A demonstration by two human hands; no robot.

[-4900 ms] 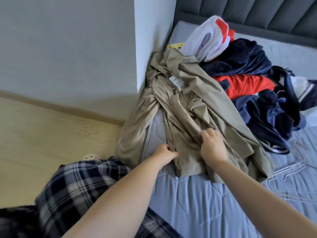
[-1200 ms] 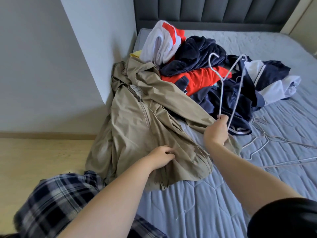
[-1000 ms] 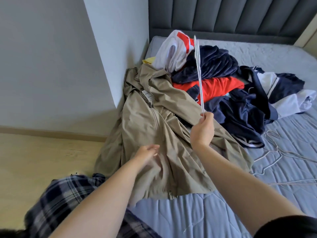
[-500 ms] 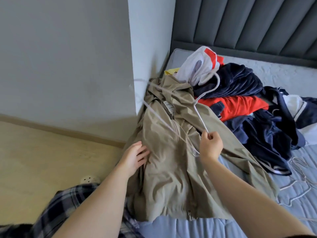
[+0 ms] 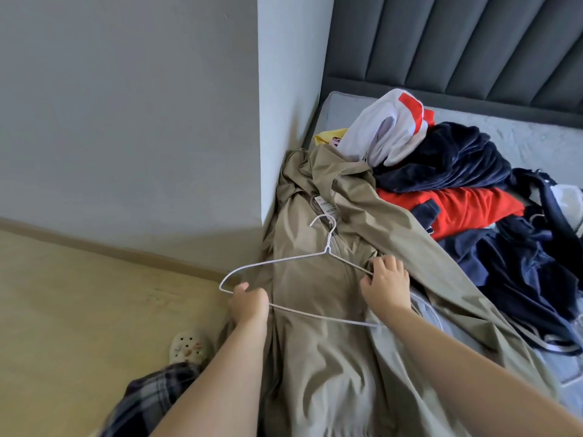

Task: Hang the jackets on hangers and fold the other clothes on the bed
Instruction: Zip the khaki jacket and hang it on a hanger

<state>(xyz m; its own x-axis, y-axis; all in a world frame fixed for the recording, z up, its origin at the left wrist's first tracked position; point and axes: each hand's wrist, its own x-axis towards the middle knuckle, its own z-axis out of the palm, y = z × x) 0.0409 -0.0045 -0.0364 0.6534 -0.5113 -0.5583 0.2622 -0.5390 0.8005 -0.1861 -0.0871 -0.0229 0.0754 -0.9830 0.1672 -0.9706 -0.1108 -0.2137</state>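
Presently both hands are closed on the white wire hanger (image 5: pixel 328 244). The left hand (image 5: pixel 249 302) is curled round its left corner, where the sloping arm meets the bottom bar. The right hand (image 5: pixel 385 287) is bent over the right arm of the wire; whether a fold of cloth is pinched along with it cannot be told. The hanger is held flat just above the beige jacket (image 5: pixel 318 373), with its hook pointed toward the collar, where a label (image 5: pixel 326 209) is seen. The jacket is laid lengthwise along the edge of the bed (image 5: pixel 536 143), close against the wall (image 5: pixel 284 89), and its right side is touched by the pile of clothes (image 5: pixel 448 159).

The step in hand is judged to be the feeding of the hanger into the jacket. It is best done one shoulder at a time: one end is tipped into the neck opening and slid along to the sleeve seam, then the collar is eased over the other end. The hook should be kept clear of the label. Thin wire and smooth cloth are likely to slip, so both shoulders should be seated squarely before anything is lifted, and the sleeve drawn free of the pile.
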